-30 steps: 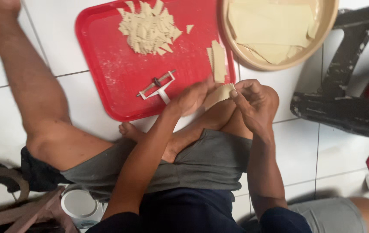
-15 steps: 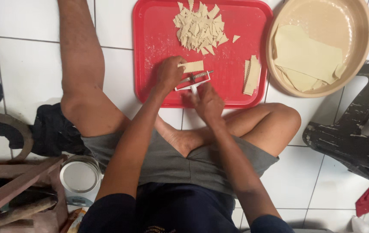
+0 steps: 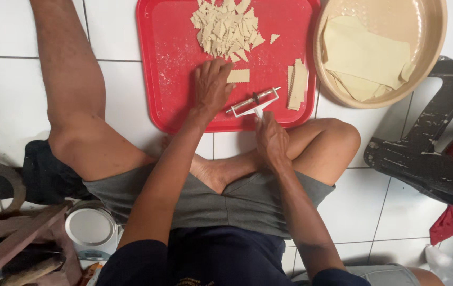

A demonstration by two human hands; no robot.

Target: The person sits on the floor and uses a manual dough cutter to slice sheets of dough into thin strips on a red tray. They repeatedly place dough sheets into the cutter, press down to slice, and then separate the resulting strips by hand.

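On the near half of the red plastic tray [image 3: 173, 95], in the head view, the scene differs from half a second ago: then both hands were bunched together over one small rectangle of pale dough with the white roller cutter with a metal axle [image 3: 254, 103] pressed against it. Now the hands have spread apart. The small cut dough strip [image 3: 238, 76] lies free on the tray just beside the left fingertips, and the cutter has rolled off it towards the tray's near edge. Judging from this, one cut seems finished and the piece is about to join the others.

The left hand [image 3: 211, 85] lies palm down, fingers spread and flat, holding nothing; its fingertips point at the far edge, where the heap of small cut dough pieces [image 3: 227, 27] sits. The forearm runs from the near edge diagonally across the person's lap.

The right hand [image 3: 272, 139] rests at the tray's near edge, above the folded leg, closed narrowly round the cutter's handle, with the roller head lying on the tray in front of it.

A short stack of uncut dough strips [image 3: 296, 83] waits near the tray's right edge. Beyond that edge, a round tan plastic basin [image 3: 434, 58] holds large pale dough sheets [image 3: 365, 59]. The white tiled floor [image 3: 4, 85] carries everything.
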